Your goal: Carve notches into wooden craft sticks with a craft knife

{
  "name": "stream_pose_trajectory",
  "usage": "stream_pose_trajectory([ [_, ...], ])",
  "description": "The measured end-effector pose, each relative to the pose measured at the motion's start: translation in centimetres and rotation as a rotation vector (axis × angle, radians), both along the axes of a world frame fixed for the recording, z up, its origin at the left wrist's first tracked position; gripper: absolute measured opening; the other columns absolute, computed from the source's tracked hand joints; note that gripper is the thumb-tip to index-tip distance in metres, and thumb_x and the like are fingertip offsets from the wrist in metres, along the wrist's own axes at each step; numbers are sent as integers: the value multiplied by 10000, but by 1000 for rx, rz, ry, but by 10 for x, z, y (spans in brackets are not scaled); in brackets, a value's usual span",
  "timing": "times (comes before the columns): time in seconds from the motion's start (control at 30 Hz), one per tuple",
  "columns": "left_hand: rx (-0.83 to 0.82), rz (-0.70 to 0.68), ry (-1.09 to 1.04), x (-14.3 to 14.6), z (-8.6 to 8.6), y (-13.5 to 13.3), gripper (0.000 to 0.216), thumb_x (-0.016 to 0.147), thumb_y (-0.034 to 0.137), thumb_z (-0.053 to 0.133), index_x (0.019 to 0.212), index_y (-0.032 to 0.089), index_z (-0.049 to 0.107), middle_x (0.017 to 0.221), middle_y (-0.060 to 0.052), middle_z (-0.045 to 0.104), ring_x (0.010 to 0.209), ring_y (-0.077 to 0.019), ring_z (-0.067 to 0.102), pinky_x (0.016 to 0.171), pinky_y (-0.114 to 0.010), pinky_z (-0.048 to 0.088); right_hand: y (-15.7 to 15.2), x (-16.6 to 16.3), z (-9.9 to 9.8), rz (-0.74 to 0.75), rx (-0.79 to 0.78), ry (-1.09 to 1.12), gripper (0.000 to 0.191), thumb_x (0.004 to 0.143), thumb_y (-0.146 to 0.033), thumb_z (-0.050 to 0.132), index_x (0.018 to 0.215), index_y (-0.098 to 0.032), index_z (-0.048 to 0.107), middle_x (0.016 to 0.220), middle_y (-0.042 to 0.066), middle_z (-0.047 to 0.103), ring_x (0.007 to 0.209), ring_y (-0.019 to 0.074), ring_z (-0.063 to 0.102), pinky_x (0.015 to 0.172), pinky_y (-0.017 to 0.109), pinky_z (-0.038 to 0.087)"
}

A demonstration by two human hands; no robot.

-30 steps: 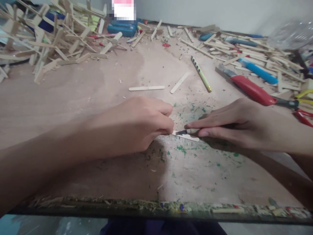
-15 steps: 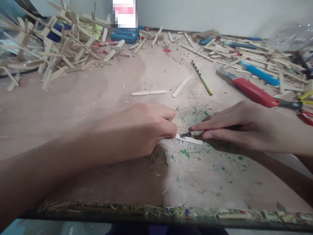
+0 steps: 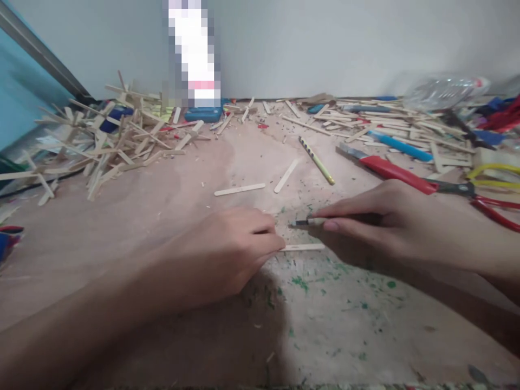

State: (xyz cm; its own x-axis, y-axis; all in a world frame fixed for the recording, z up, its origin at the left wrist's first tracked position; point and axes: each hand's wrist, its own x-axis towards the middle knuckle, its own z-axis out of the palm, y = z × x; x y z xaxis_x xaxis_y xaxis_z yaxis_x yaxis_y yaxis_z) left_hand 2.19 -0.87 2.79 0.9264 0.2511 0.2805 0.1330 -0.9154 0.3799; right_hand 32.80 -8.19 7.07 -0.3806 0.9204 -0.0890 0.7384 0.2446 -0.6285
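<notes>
My left hand (image 3: 229, 246) is closed, pinching the left end of a flat wooden craft stick (image 3: 304, 247) that lies on the worn work board (image 3: 162, 216). My right hand (image 3: 365, 225) is closed around a thin craft knife (image 3: 306, 222), its dark blade tip pointing left just above the stick, apart from it. Green paint flecks and wood shavings lie around the stick.
Two loose sticks (image 3: 239, 189) and a striped pencil (image 3: 317, 160) lie beyond my hands. A heap of glued stick pieces (image 3: 114, 143) fills the far left. A red-handled cutter (image 3: 390, 169), a blue tool (image 3: 402, 146), scissors (image 3: 491, 203) and scattered sticks crowd the far right.
The camera has tilted up, showing more of the wall. The knife tip has lifted off the stick and now sits just above it. My left hand still pinches the stick's end.
</notes>
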Motion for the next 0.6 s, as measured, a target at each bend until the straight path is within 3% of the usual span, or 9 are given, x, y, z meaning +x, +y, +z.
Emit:
stream_pose_trajectory([
  [0.13,-26,31,-60,-1,8,1,323,1213,98,588,1082,161,877,1101,-77,877,980,-213,802,861,-331,563,0,4,-8,-137,30,26,431,1149,-534,666,1140,-247,988,901,50,912,754,225,771,637,345,520],
  [0.3,-18,57,-21,-5,6,-2,386,1164,43,518,1006,186,840,1071,-74,857,919,-207,777,790,-327,544,4,7,-9,-194,53,-29,487,1108,-571,656,1192,-232,994,1044,83,952,813,245,806,645,335,539],
  [0.43,-93,66,-3,-5,2,-4,370,1173,73,545,958,221,808,1080,-39,846,953,-183,771,822,-301,531,5,4,-5,-184,13,-36,485,1117,-548,645,1188,-217,992,1051,93,950,872,256,834,672,329,563],
  [0.6,-67,71,26,-3,3,2,392,1166,90,537,945,206,839,1063,-54,849,962,-198,787,857,-310,542,0,5,-6,-152,96,-5,430,1118,-543,682,1172,-256,997,852,43,899,667,196,728,562,309,493],
])
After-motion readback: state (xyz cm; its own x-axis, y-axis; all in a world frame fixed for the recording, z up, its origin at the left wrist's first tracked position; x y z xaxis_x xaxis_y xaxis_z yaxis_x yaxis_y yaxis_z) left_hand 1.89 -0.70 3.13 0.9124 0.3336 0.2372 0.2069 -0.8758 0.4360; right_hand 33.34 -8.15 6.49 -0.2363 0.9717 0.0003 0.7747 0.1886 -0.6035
